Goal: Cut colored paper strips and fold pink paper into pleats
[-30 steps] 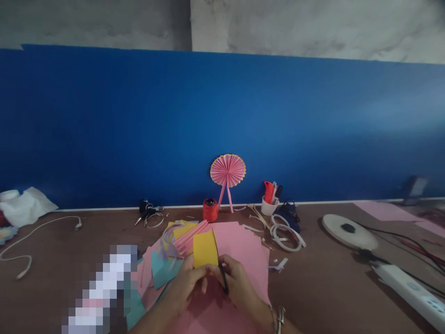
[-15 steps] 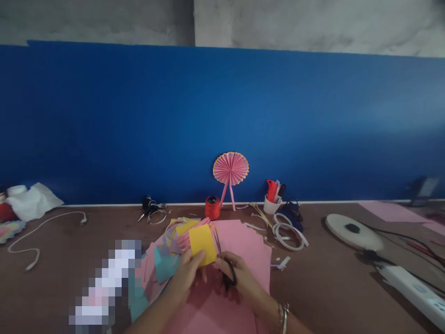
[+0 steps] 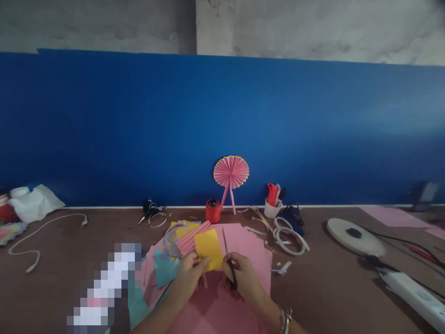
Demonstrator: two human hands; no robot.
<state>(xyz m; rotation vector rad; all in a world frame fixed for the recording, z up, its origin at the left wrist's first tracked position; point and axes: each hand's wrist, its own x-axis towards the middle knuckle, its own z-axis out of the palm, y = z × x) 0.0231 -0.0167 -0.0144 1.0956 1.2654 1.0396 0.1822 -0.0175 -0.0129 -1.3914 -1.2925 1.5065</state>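
Note:
A square of yellow paper (image 3: 209, 249) is pinched by its left side in my left hand (image 3: 191, 273). My right hand (image 3: 241, 273) grips a pair of scissors (image 3: 230, 269) by its dark handles. Their blades point up and away, just beside the paper's right edge. Whether the blades touch the paper I cannot tell. Under both hands lie large pink sheets (image 3: 225, 311). Behind the yellow square is a bundle of pleated pink paper (image 3: 191, 239), with teal paper (image 3: 166, 269) to its left.
Against the blue partition (image 3: 139, 130) stands a round pink paper fan (image 3: 231, 171), beside a red pot (image 3: 212, 212). A white cup (image 3: 272, 208) of tools and white tape coils (image 3: 288, 239) lie to the right. Further right are a round cream device (image 3: 354, 236) and a power strip (image 3: 413, 290).
The yellow paper has shifted slightly right in my left hand. The scissors now stand to the right of its edge, their blade no longer overlapping its corner. The whole view has tilted slightly.

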